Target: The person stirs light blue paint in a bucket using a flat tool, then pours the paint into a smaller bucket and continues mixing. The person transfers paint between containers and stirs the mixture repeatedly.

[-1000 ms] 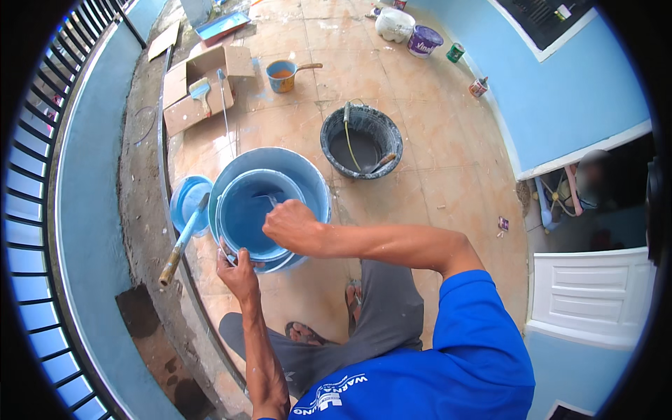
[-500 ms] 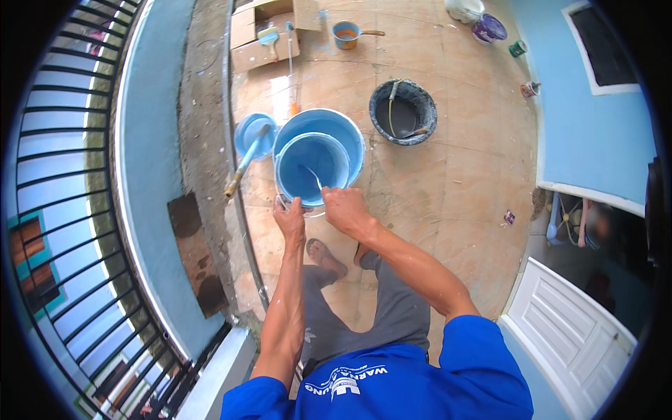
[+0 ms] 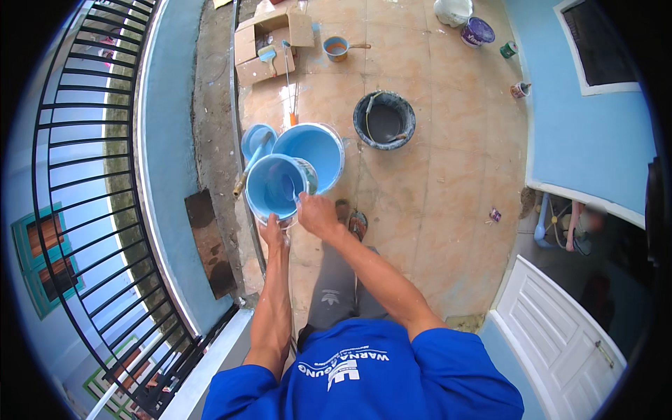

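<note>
A light-blue paint bucket (image 3: pixel 257 178) hangs tilted in front of me, with paint inside. My left hand (image 3: pixel 274 232) is closed on its near lower side. My right hand (image 3: pixel 319 215) is closed around a thin pale stick (image 3: pixel 292 189) that reaches into the bucket; its lower end is hard to see. Just behind stands a larger blue-coated bucket (image 3: pixel 327 157), partly covered by the smaller one. On the left, a small blue container (image 3: pixel 250 141) carries a paint-smeared tool with a wooden handle end (image 3: pixel 240 185).
A long-rod roller with orange handle (image 3: pixel 293 119) leans by a cardboard box (image 3: pixel 250 72) bearing a blue brush (image 3: pixel 267 54). Beyond are an orange pan (image 3: pixel 336 49) and black bucket (image 3: pixel 360 115). Paint tubs (image 3: pixel 477 33) line the right wall; black railing (image 3: pixel 87 126) runs left.
The smaller bucket and both hands have moved left, exposing more of the larger bucket. My feet have shifted rightward, and the view has moved slightly.
</note>
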The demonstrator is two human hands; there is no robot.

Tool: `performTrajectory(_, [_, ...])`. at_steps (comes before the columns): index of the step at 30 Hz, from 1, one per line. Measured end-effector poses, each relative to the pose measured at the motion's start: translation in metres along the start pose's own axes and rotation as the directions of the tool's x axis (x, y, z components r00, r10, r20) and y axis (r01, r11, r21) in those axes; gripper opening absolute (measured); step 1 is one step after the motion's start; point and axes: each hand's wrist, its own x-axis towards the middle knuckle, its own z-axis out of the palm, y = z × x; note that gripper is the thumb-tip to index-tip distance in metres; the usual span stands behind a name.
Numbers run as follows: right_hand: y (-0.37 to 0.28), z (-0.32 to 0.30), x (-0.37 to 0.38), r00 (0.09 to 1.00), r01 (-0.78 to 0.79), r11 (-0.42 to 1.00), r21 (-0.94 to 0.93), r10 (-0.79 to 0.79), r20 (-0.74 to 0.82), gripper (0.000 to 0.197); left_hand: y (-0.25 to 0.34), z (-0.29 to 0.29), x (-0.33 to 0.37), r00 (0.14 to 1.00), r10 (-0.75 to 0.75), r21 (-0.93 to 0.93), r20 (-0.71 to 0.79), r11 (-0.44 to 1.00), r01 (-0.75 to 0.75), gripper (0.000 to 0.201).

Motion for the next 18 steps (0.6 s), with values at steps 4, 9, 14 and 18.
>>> performTrajectory(4, [-0.007, -0.015, -0.008, 1.000, -0.012, 0.990, 0.142, 0.013, -0.003, 0.031, 0.007, 0.009, -0.002, 0.999, -0.025, -0.042, -0.044, 0.999, 0.023, 0.035])
performTrajectory(9, [0.009, -0.070, -0.005, 0.998, -0.015, 0.969, 0.248, -0.001, 0.064, 0.062, 0.000, 0.028, 0.002, 1.000, 0.009, 0.000, 0.000, 1.000, -0.009, 0.031])
performTrajectory(14, [0.033, -0.195, 0.042, 0.996, 0.084, 0.959, 0.272, -0.090, 0.011, 0.079, 0.033, 0.124, -0.025, 0.999, -0.051, -0.134, -0.007, 0.990, 0.050, 0.024])
performTrajectory(18, [0.094, -0.303, 0.088, 0.990, 0.008, 0.898, 0.440, -0.068, 0.121, 0.060, 0.035, 0.178, -0.013, 0.983, -0.154, -0.347, -0.101, 0.931, 0.110, 0.015])
